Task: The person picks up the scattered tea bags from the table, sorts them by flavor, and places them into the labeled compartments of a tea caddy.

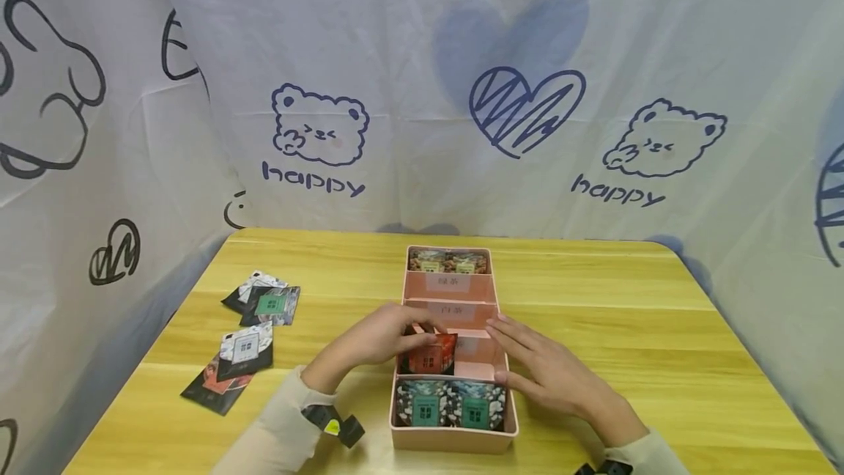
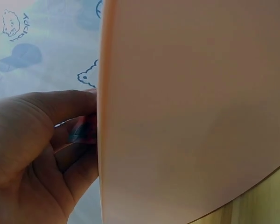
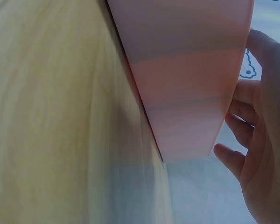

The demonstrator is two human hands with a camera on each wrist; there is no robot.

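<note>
A long pink divided box (image 1: 455, 442) stands on the table. My left hand (image 1: 389, 332) reaches over its left edge and pinches a red tea sachet (image 1: 431, 359) in the left half of the second compartment from the front. In the left wrist view, the thumb and fingers are around a dark red bit of the sachet (image 2: 85, 129), mostly hidden by the box wall (image 2: 191, 102). My right hand (image 1: 550, 365) rests along the box's right edge with its fingers extended. Two green-labelled sachets (image 1: 422, 405) lie side by side in the front compartment.
Two sachets with pale labels (image 1: 431, 264) sit in the rearmost compartment. Paper labels mark the inner dividers (image 1: 451, 311). Left of the box, several loose sachets (image 1: 270, 304) lie overlapping in two groups on the wooden table (image 1: 606, 299). A printed curtain (image 1: 422, 42) hangs behind.
</note>
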